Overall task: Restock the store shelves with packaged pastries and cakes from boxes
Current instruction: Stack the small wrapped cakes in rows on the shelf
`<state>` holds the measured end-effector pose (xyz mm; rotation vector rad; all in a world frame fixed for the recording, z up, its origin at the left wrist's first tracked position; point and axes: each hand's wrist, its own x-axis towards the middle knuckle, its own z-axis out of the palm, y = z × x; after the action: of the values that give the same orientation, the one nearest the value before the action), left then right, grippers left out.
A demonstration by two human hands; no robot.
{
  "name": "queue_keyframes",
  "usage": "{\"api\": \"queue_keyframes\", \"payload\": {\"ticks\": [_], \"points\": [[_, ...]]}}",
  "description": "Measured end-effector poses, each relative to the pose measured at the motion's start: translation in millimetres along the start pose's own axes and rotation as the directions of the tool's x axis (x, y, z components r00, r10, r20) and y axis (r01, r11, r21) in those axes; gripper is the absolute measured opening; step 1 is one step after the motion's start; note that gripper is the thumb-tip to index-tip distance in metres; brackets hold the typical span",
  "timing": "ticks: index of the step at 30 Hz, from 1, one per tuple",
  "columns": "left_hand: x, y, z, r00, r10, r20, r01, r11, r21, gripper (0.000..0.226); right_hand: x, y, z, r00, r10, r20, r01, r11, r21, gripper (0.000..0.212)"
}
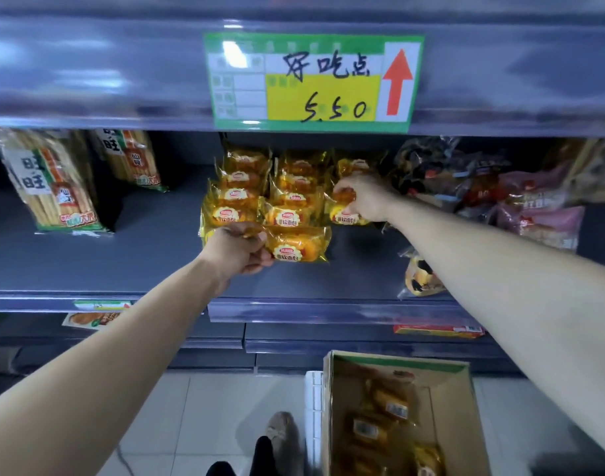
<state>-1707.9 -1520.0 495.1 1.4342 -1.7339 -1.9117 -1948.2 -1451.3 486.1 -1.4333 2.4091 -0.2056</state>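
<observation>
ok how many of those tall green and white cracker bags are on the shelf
2. The front bag stands far left, and the rear bag is further back to its right. More may be hidden behind them.

My right arm (500, 269) covers part of a pack (418, 278) — the box (453, 403) runs off the bottom edge, its labels (364, 429) too blurred to read.

- Left grip (237, 250) and right grip (364, 197) — bare, as are the forearms (122, 345) behind them up to the frame's edge.
- Trouser legs (263, 455) — dark, probably black, seen only at the bottom edge.
- One shoe (282, 438): pale beige, rounded toe, blurred, seemingly a soft flat slip-on.
</observation>
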Motion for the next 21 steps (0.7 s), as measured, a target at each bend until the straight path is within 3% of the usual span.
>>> {"api": "queue_keyframes", "payload": {"ticks": [14,17,21], "points": [[27.7,16.7,82.0,0.988,-0.114,0.104,0.114,0.993,0.005,0.009,-52.5,16.1,-31.3,0.975,0.067,-0.213,-0.003,0.958,0.286,0.027],[31.8,19.7,92.9,0.988,-0.122,0.092,0.122,0.993,0.004,0.004,-70.0,17.1,-33.1,0.968,0.074,-0.238,0.002,0.953,0.304,0.025],[38.1,21.1,105.2,0.992,-0.12,0.035,0.119,0.992,0.037,0.015,-90.1,17.4,-35.2,0.963,0.089,-0.252,-0.006,0.95,0.311,0.025]]}}
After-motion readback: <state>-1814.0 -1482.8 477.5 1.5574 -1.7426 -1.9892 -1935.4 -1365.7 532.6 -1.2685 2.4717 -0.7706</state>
